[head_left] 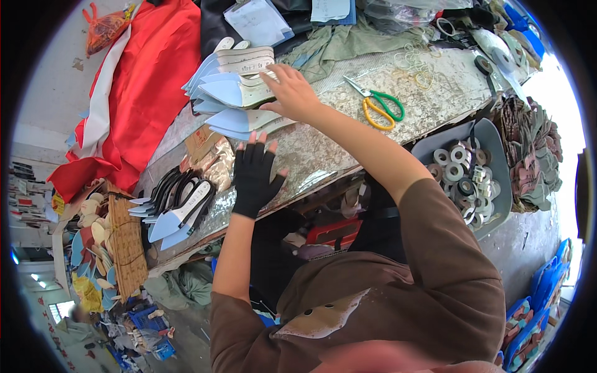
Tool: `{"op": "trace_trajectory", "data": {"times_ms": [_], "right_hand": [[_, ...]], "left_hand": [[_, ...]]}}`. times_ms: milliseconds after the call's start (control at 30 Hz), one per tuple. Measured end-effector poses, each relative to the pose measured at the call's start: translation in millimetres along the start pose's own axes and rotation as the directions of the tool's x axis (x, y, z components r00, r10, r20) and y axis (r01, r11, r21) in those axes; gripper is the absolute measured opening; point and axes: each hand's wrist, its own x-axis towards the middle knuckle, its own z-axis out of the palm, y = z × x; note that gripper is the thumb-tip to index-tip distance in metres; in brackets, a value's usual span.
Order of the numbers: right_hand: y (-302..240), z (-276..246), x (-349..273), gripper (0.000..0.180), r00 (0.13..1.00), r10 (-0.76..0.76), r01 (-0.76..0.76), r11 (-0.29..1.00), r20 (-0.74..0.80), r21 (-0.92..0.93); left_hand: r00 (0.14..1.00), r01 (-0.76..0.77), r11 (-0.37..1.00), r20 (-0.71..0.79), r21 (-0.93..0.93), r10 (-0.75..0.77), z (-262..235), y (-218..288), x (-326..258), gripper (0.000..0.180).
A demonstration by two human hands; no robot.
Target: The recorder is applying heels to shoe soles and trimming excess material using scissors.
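Note:
A stack of shoe insoles point(224, 92), white with pale blue toe ends, lies fanned out on the worn table. My right hand point(292, 94), bare, reaches over the heel ends of this stack with fingers spread; whether it presses on them I cannot tell. Just below the stack, nearer to me, lies a smaller group of insoles point(231, 119). My left hand point(255, 174), in a black fingerless glove, is flat with fingers apart, its fingertips at the edge of that group. Another pile of insoles point(180, 211), black and white with blue toes, sits left of my left hand.
Scissors point(377, 107) with green and yellow handles lie right of my right hand. A grey bin point(505, 180) of tape rolls stands at the table's right edge. Red sheet material point(146, 81) drapes at the left. Papers point(258, 22) and green cloth point(345, 53) lie at the back.

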Motion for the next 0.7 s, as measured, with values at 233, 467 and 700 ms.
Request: {"op": "trace_trajectory", "data": {"times_ms": [233, 467, 700], "right_hand": [[7.5, 14.4, 25.9, 0.039, 0.858, -0.105, 0.169, 0.982, 0.503, -0.083], [-2.3, 3.1, 82.6, 0.041, 0.531, -0.049, 0.238, 0.967, 0.846, -0.094], [34.9, -1.5, 90.6, 0.044, 0.498, -0.073, 0.161, 0.987, 0.864, -0.009]], "left_hand": [[0.985, 0.168, 0.979, -0.042, 0.115, -0.165, 51.3, -24.0, 40.2, 0.076], [0.985, 0.169, 0.981, -0.047, 0.096, -0.165, 53.8, -26.3, 38.6, 0.079], [0.983, 0.164, 0.983, -0.094, 0.081, -0.156, 56.6, -24.5, 41.6, 0.077]]}}
